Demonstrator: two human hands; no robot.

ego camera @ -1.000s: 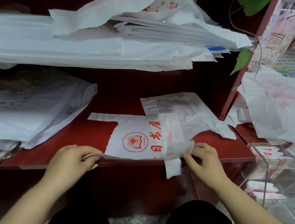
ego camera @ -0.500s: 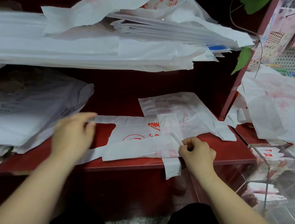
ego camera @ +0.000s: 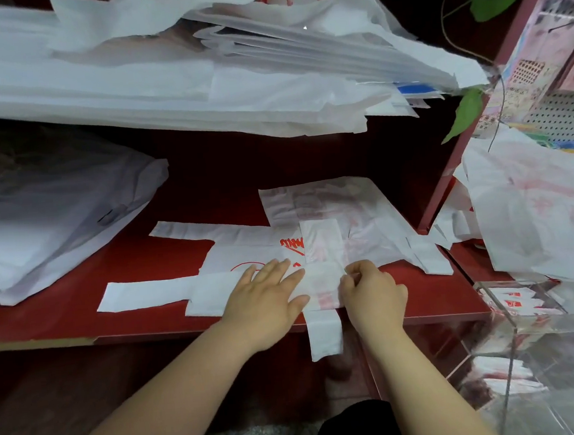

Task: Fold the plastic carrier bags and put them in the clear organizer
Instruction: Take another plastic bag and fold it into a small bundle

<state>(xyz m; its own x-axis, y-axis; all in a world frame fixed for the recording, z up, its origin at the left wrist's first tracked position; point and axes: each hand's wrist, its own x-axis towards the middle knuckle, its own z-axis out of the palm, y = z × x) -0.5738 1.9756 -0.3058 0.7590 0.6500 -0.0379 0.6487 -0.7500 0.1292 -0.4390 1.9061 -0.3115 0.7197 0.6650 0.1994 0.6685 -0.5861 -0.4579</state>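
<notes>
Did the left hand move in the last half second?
Yes. The left hand has slid right along the red shelf, from the bag's handles to lie flat on the folded carrier bag beside the right hand.

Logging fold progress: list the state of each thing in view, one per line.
Carrier bag: partly folded, near edge turned over, lying on the red shelf.
Left hand: flat, pressing the fold down.
Right hand: pinching the bag's folded edge.
Clear organizer: holds folded bags.
Bag pile above: stacked, unfolded.
</notes>
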